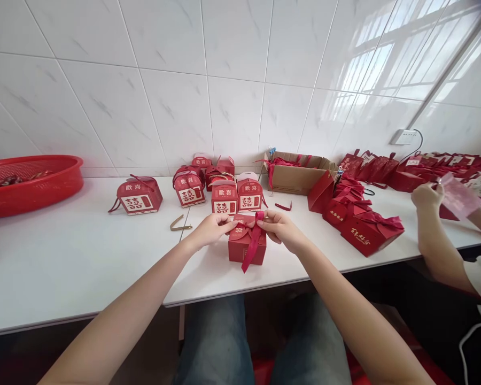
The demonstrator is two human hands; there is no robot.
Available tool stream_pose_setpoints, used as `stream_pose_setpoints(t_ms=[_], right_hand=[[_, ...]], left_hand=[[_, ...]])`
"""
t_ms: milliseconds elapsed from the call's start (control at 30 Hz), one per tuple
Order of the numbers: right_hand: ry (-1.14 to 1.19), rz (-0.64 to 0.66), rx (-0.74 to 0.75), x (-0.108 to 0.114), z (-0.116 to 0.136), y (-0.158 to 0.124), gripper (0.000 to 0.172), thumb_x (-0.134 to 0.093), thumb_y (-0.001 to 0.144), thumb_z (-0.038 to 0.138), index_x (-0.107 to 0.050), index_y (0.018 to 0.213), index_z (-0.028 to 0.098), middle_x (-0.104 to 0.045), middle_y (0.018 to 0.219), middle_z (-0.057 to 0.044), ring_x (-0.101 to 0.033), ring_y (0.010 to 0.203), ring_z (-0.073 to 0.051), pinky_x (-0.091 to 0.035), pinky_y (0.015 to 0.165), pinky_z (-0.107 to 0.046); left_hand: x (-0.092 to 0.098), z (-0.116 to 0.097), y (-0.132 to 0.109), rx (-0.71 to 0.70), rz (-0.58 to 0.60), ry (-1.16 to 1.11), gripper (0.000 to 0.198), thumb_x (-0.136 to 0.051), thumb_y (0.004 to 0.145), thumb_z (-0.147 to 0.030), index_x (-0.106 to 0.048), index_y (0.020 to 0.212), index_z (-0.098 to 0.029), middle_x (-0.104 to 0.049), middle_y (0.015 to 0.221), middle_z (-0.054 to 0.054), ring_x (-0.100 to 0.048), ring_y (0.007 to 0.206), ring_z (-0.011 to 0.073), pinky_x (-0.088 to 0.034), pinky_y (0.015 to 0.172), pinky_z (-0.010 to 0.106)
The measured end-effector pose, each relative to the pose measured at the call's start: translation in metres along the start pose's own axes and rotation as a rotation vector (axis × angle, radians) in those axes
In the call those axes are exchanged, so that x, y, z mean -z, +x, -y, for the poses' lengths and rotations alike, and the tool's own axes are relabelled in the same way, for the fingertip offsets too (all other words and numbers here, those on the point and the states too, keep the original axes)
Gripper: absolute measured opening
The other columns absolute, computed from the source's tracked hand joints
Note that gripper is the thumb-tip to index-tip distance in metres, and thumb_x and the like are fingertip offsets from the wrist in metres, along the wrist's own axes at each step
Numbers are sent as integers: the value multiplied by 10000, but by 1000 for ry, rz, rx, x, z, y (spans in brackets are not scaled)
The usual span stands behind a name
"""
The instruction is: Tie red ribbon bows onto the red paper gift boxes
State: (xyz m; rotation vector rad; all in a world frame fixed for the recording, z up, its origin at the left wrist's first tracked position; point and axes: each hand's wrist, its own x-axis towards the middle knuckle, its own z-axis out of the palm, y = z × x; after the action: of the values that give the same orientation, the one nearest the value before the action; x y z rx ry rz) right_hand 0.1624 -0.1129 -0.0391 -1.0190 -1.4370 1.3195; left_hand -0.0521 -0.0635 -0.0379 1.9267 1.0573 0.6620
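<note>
A small red gift box [239,253] stands on the white table in front of me, its top closed. A dark pink ribbon [251,250] is looped at the top of the box, with one tail hanging down the front. My left hand [213,230] pinches the ribbon at the left side of the top, thumb and index finger together. At the right, my right hand [281,229] has its fingertips closed on the ribbon beside its upright loop. My fingers partly hide the ribbon's crossing.
Several red boxes with white labels [137,203] stand behind and left. A red basket [64,184] sits far left. Behind right are a cardboard box [291,178] of ribbons and ribbon-tied boxes [371,233]. Ribbon scraps [283,206] lie around. A co-worker's hand [428,198] holds pink translucent film.
</note>
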Motion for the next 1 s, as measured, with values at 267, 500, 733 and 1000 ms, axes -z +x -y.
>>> stream_pose_setpoints(t_ms=[267, 500, 733, 1000], right_hand=[[-316, -254, -159, -18, 18, 10, 102, -555, 754, 173, -605, 666, 154, -584, 574, 12, -404, 401, -58, -286, 369, -201], [-439, -174, -110, -21, 28, 7, 110, -561, 682, 156, -629, 597, 171, -505, 473, 31, -442, 420, -84, -338, 413, -216], [-415, -86, -20, -17, 26, -2, 234, -610, 709, 316, -536, 542, 171, -504, 502, 25, -433, 460, -82, -318, 429, -215], [-325, -168, -29, -18, 10, 4, 240, -576, 750, 370, -564, 613, 173, -468, 496, 40, -410, 443, -81, -309, 436, -221]], left_hand=[[21, -25, 7, -151, -57, 210, 319, -621, 737, -490, -598, 709, -174, -589, 696, 7, -517, 627, 137, -403, 549, 248], [35, -84, 31, -341, 328, 464, 128, -617, 692, -257, -718, 770, -256, -676, 812, 7, -586, 719, 179, -410, 604, 265], [20, -93, 52, -436, 257, 589, 122, -615, 649, -202, -706, 703, -263, -661, 838, 22, -539, 924, 243, -379, 825, 327], [2, -47, 27, -333, -191, 254, 222, -550, 817, -413, -462, 828, -209, -501, 752, -10, -472, 668, 149, -385, 618, 275]])
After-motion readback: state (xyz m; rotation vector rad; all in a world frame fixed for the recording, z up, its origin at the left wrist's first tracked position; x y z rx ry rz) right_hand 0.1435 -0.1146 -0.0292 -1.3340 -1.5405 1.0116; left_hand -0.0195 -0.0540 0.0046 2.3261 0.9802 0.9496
